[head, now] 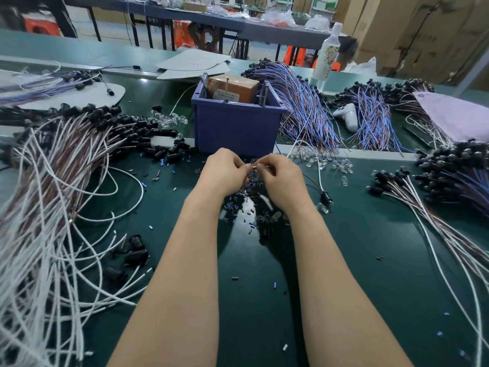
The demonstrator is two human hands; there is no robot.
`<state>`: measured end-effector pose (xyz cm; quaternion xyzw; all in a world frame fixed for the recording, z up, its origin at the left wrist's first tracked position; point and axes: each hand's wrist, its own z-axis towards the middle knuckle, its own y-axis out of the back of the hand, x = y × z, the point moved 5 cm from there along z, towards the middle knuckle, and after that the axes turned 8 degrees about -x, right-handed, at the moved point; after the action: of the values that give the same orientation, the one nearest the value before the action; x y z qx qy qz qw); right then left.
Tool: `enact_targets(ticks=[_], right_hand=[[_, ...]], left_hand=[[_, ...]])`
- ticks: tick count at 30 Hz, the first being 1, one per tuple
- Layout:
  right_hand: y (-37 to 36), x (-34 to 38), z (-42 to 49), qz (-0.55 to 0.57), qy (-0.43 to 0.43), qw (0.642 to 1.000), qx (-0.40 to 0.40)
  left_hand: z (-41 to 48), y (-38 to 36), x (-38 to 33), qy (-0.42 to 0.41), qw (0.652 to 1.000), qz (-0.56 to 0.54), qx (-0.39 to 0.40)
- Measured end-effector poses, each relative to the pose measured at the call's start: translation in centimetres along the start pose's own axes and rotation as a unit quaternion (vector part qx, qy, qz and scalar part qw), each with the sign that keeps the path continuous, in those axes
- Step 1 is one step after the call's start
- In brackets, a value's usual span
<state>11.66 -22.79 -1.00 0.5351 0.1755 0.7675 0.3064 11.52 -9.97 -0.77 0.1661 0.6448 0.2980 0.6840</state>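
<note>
The left hand (225,170) and right hand (281,178) meet fingertip to fingertip, fingers curled; together they pinch a small clear piece (254,167), possibly a bulb, though the fingers hide most of it; it sits between the two thumbs. Just beyond the knuckles stands the blue bin (235,128); under the wrists lie wire scraps (246,205); a black socket (327,197) lies just right of the right wrist.

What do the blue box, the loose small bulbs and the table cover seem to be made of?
Blue box: moulded plastic, matt, with thick even walls. Bulbs: probably glass, perhaps clear plastic; see-through with bright glints. Table cover: dark green rubber-like mat, faintly glossy where light reflects.
</note>
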Motion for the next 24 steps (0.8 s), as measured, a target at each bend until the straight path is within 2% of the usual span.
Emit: enact_targets(ticks=[7,11,18,24], right_hand=[[-0.3,0.3,0.0,0.021,0.001,1.0,0.024],[-0.5,0.3,0.0,0.058,-0.009,0.998,0.024],[-0.2,0.3,0.1,0.081,-0.008,0.997,0.013],[0.6,-0.3,0.3,0.07,-0.027,0.997,-0.033]], left_hand=[[0.1,-0.3,0.1,-0.003,0.999,-0.049,-0.009],[0.0,-0.6,-0.4,-0.024,0.998,-0.051,0.0],[0.1,-1.0,-0.2,-0.008,0.998,-0.064,0.024],[1.0,1.0,1.4,0.035,0.997,-0.062,-0.032]])
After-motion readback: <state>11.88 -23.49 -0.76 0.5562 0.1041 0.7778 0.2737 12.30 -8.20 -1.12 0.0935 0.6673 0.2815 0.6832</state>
